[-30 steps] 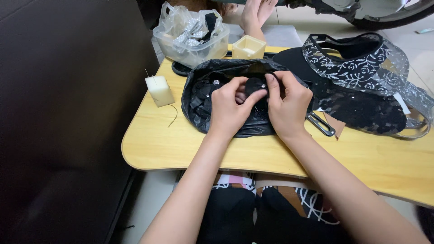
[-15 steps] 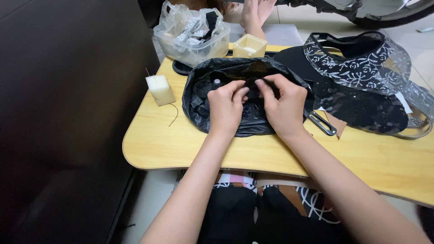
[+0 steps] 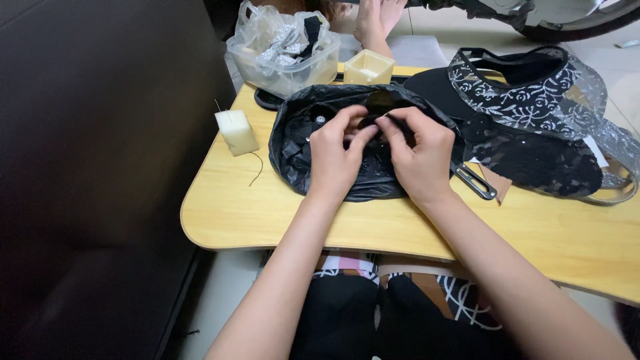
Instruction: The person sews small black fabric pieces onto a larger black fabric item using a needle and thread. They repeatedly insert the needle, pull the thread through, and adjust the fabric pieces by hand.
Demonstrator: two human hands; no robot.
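Both hands pinch the black bag, lying crosswise.

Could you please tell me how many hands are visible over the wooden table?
2: the left hand and the right hand, both pinching at the crumpled black plastic bag on the light wooden table. Others may be hidden.

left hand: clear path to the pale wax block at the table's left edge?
Probably yes. The left hand is pinching at the black plastic bag, and the wax block stands just beyond the bag's left side on bare wooden table. Nothing stands between; only a loose thread lies nearby.
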